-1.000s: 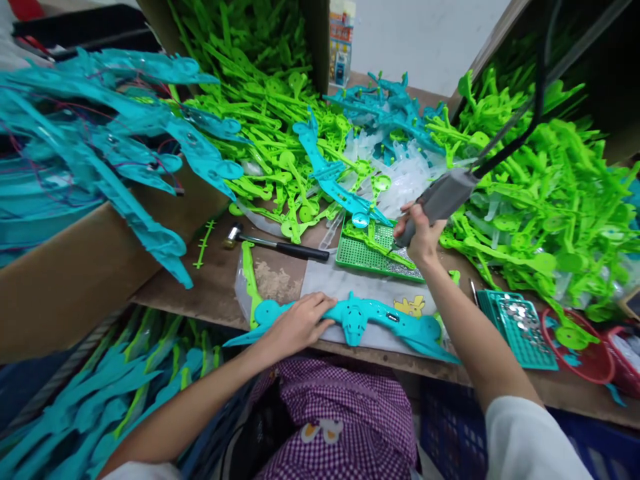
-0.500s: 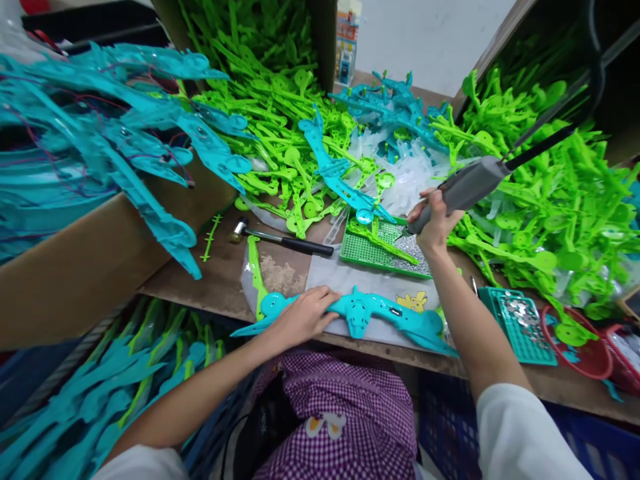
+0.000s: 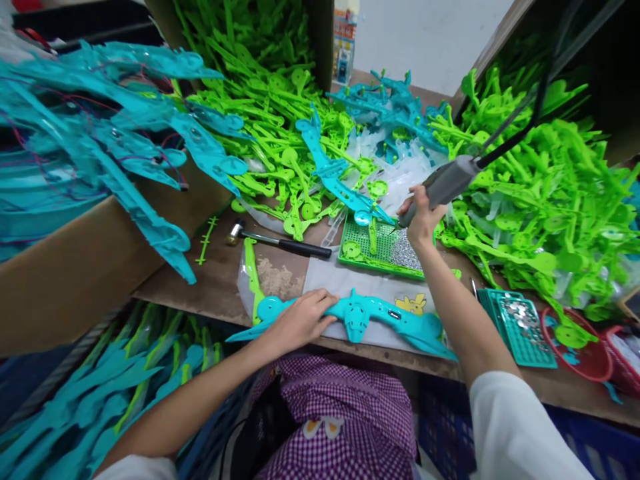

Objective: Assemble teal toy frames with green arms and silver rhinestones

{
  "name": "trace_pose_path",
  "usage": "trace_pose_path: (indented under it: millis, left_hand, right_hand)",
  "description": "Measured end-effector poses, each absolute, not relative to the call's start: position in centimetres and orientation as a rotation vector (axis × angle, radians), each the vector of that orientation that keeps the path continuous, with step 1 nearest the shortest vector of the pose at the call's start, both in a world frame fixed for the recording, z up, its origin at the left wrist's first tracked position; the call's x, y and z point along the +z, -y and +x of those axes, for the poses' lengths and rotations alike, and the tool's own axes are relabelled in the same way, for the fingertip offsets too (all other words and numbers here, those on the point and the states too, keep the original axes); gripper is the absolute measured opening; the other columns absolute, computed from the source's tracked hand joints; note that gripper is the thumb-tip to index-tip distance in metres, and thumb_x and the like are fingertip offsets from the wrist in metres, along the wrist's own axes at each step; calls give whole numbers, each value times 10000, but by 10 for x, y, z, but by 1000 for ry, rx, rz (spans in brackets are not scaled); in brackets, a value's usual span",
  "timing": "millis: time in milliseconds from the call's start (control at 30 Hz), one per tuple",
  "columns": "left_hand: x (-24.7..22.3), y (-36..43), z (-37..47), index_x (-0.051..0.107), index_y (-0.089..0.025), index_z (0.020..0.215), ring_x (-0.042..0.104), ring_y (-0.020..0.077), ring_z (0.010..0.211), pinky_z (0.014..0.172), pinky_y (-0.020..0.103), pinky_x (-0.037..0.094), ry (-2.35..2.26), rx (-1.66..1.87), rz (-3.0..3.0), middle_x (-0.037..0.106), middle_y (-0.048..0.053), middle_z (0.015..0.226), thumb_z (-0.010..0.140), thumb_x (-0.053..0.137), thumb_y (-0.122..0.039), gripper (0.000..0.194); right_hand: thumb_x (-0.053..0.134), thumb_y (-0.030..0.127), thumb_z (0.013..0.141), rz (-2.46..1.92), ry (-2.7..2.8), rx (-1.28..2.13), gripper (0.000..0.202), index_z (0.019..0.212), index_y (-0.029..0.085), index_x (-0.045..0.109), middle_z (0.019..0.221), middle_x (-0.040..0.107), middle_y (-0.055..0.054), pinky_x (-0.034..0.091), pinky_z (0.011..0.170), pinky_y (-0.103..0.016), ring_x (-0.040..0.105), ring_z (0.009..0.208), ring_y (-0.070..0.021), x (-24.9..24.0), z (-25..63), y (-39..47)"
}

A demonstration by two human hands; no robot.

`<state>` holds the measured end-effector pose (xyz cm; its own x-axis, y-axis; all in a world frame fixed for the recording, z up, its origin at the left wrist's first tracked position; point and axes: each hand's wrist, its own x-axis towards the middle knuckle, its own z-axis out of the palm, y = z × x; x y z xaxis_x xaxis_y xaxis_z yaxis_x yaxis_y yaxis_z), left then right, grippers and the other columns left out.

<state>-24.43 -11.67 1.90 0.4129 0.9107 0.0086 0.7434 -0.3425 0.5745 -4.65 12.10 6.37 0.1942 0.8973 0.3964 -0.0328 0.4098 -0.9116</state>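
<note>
A blue winged plastic piece (image 3: 356, 315) lies along the table's front edge on a pale cloth. My left hand (image 3: 306, 319) is wrapped over its left part. My right hand (image 3: 424, 217) grips a grey electric screwdriver (image 3: 447, 183), whose tip points down at the green tray (image 3: 383, 268). Small silver screws (image 3: 406, 251) fill the right part of that tray. Inside its left part lies a green plastic piece (image 3: 351, 250). Another blue piece (image 3: 327, 170) leans from the green heap onto the tray's back edge.
A hammer (image 3: 285, 244) lies left of the tray. Green parts (image 3: 545, 200) are heaped at the right, blue parts (image 3: 115, 113) at the left. Teal trays with metal discs (image 3: 523, 320) and a red bowl (image 3: 600, 363) stand at the front right.
My right hand and the screwdriver have shifted slightly left. The green piece in the tray has turned and slid left, uncovering more of the screws. My left hand stays on the blue piece.
</note>
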Motion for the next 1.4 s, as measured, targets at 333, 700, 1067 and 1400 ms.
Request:
trace_pose_path:
  millis: [333,700,1067,1400]
  left_hand:
    - [19,117,-244,563,-166,1219,600,233,1020,882,394,536,-1406,479,2182,618,96,1090,919,549,-269,318]
    - [17,118,-245,534,-181,1255,585,237,1063,927,414,518,-1409,459,2157,599,92,1134,929,536,-287,342]
    - [24,115,-243,570,-165,1218,604,223,976,838,370,523,-1391,430,2163,607,97,1053,933,522,-322,329]
    - [25,114,-245,566,-169,1194,590,215,931,789,331,495,-1365,433,2169,594,76,1013,917,534,-289,303]
  right_hand:
    - [605,603,728,-905,1178,886,387,755,220,553,439,463,92,389,382,-251,494,358,-103,52,-51,-131]
    - [599,635,729,-930,1208,883,407,780,234,556,462,470,81,404,398,-273,500,376,-114,50,-48,-133]
    - [520,791,677,-830,1288,1200,538,802,270,565,469,485,50,426,401,-305,532,407,-148,111,-44,-13]
    - [611,666,703,-713,1316,1366,436,805,242,620,465,537,53,382,369,-255,495,374,-110,81,-80,36]
